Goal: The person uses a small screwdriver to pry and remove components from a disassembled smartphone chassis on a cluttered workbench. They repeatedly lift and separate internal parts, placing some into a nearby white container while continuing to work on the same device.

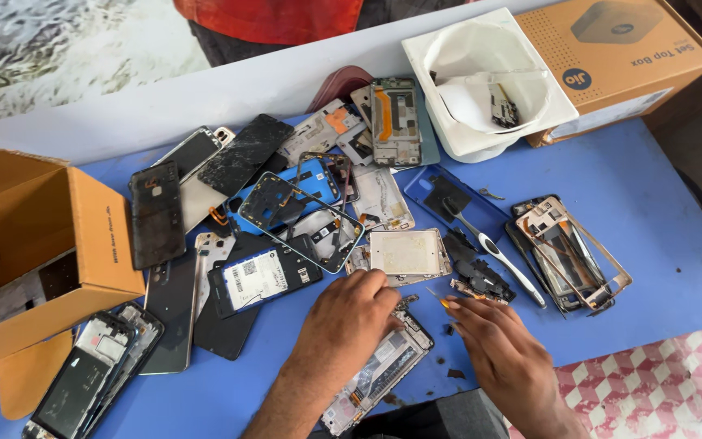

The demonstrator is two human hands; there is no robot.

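The left hand [349, 313] lies palm down, fingers curled and pressed on the upper end of an opened phone with its back cover off and its silver frame and circuit boards bare [379, 372], pinning it to the blue table [652, 211] right at the near edge. The right hand [501, 349] pinches a slim screwdriver with an orange tip [440, 298], aimed at the phone's top corner. Judging by the exposed insides, the cover is already off while the boards remain seated. Just beyond lie a pale rectangular metal plate [405, 252] and a white-handled toothbrush [493, 250]. Farther out spread a heap of stripped phone frames and cracked screens [278, 195], an open brown cardboard box [38, 244] and a white plastic tray [489, 81].
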